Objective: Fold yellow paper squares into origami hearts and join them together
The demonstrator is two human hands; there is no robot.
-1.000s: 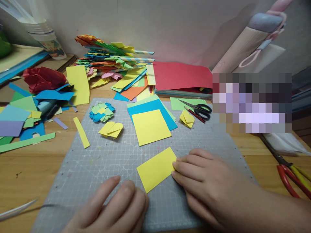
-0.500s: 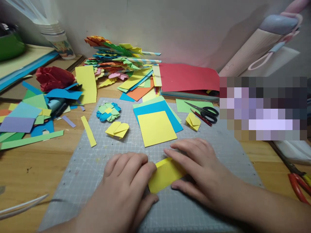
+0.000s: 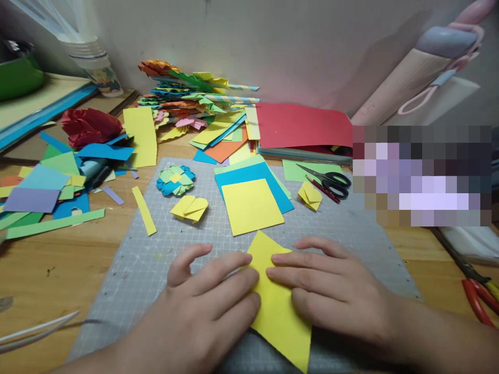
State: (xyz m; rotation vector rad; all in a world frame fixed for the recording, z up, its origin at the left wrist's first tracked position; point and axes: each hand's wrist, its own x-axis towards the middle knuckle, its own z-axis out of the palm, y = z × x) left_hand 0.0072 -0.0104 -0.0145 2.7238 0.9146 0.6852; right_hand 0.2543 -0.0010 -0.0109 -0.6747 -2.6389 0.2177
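1. Yellow sheet (image 3: 278,322) lay under both our hands near the front of the cutting mat (image 3: 128,291), one corner pointing away from us and another towards us.
2. Our left hand (image 3: 214,301) rested fingertips on its left part, and our right hand (image 3: 339,285) had extended fingers across its right part. Neither set of fingers was curled around the paper; our thumbs were hidden, so we could not tell whether either hand pinched it from below.
3. We judged the step in hand to be positioning and steadying the opened sheet. In our view, the next move called for light, even pressure and well-aligned edges, so as not to crease the paper askew.
4. Beyond it lay a yellow square (image 3: 253,208), partly covering a blue sheet (image 3: 249,173), with folded yellow pieces to the left (image 3: 190,209) and right (image 3: 310,196).
5. As for containers, the stacked cups (image 3: 86,52) at the back left held pale, slender sticks (image 3: 58,18). Beside them, a green bowl (image 3: 19,78), cut off by the view's edge, contained something dark that we could not identify.
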